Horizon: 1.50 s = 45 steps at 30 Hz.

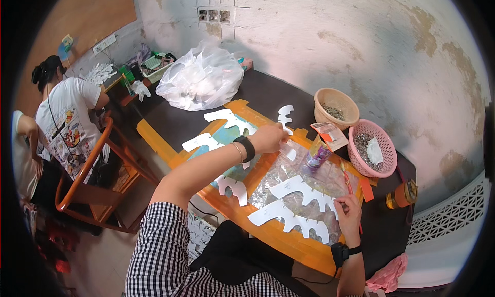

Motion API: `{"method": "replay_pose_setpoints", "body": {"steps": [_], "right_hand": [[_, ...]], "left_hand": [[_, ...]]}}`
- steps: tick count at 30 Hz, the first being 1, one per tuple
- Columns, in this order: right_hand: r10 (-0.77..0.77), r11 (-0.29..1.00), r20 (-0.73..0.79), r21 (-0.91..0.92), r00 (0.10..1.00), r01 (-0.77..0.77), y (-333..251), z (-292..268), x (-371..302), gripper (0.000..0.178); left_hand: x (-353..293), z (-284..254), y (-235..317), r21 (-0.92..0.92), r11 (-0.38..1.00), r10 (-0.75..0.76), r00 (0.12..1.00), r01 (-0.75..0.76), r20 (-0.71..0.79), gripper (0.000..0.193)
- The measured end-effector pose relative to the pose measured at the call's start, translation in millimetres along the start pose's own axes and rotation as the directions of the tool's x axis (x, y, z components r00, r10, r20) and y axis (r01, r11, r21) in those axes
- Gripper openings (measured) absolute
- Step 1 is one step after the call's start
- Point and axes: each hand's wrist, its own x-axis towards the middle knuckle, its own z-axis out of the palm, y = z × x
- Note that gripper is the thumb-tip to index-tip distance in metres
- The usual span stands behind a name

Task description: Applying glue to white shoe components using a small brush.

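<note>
My left hand (268, 138) reaches across the table, fingers drawn together beside a small white piece (290, 152); what they hold, if anything, is hidden. My right hand (349, 214) is closed in a pinch at the right end of a white scalloped piece (301, 188); I cannot make out what is in the fingertips. Nearer me lies a similar toothed white piece (281, 214). Both rest on a clear plastic sheet (265, 187) edged with orange tape (289, 246). More white cut-outs lie left, including a curved one (233, 187), and a small one (285, 115) lies beyond my left hand.
A purple can (316, 157) stands beside a beige basket (337, 98) and a pink basket (392, 158), both holding small metal parts. An amber jar (403, 194) stands at right. A bulging white bag (201, 75) sits at the back. A co-worker (69, 116) sits left near a wooden chair (103, 168).
</note>
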Motion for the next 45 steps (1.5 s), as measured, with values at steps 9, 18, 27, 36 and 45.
{"method": "replay_pose_setpoints", "body": {"steps": [9,18,27,36,45], "right_hand": [[0.023,1.000,0.002,0.011,1.000,-0.023,-5.2,-1.1,2.7,0.006],[0.059,0.998,-0.002,-0.015,0.998,-0.059,-4.7,-3.3,-3.1,0.006],[0.015,1.000,0.004,-0.025,1.000,-0.015,6.2,0.0,-0.2,0.007],[0.049,0.999,0.000,-0.007,0.999,-0.049,-9.4,-1.4,1.9,0.015],[-0.179,0.952,0.047,-0.244,0.983,0.185,-17.0,3.2,-0.5,0.026]], "left_hand": [[13.9,10.3,7.3,-0.300,0.906,-0.340,0.936,0.299,-0.094,0.036],[37.7,-32.5,-44.4,-0.338,0.900,-0.251,0.961,0.275,0.112,0.021],[-8.7,-53.7,-50.1,0.092,0.991,-0.085,0.987,0.098,-0.133,0.026],[-78.3,-24.4,104.1,-0.408,0.902,-0.065,0.979,0.139,0.191,0.042],[-65.6,-6.4,105.5,-0.606,0.783,-0.088,0.989,0.142,0.118,0.025]]}}
